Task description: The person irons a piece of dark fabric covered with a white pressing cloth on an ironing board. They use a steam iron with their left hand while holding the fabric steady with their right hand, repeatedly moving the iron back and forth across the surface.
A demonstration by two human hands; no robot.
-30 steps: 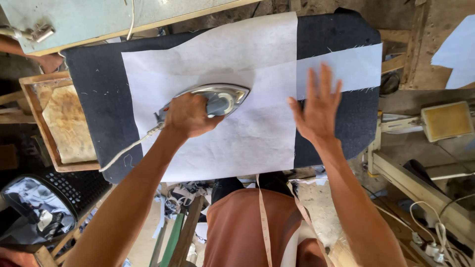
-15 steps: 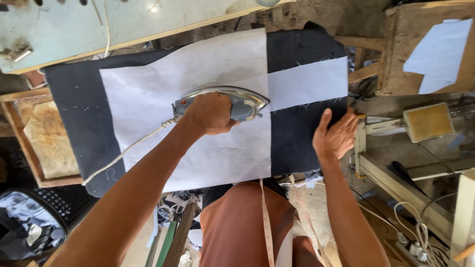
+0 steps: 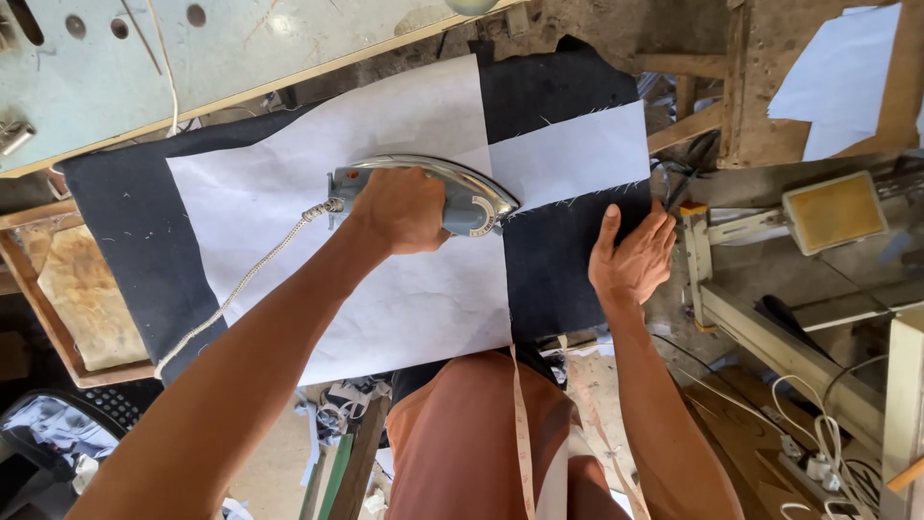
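Observation:
My left hand (image 3: 399, 207) grips the handle of a metal clothes iron (image 3: 467, 197), which rests flat on a large white paper sheet (image 3: 289, 207). The sheet covers a dark fabric (image 3: 563, 260) spread over the ironing board. The iron's tip points right, at the sheet's right edge. A braided white cord (image 3: 245, 279) runs from the iron's back toward the lower left. My right hand (image 3: 630, 255) lies palm down on the dark fabric's right edge, fingers together. A narrower white strip (image 3: 577, 154) crosses the fabric above it.
A pale green table (image 3: 192, 58) stands behind the board. A wooden tray with stained padding (image 3: 72, 289) sits at the left. Right of the board are a wooden bench with white paper (image 3: 837, 72), a yellow-padded metal stand (image 3: 833, 212) and cables (image 3: 818, 433). A measuring tape (image 3: 520, 433) hangs from my neck.
My right hand came down from over the white strip and settled on the fabric's right edge. The iron slid rightward across the paper to its edge. The view shifted slightly.

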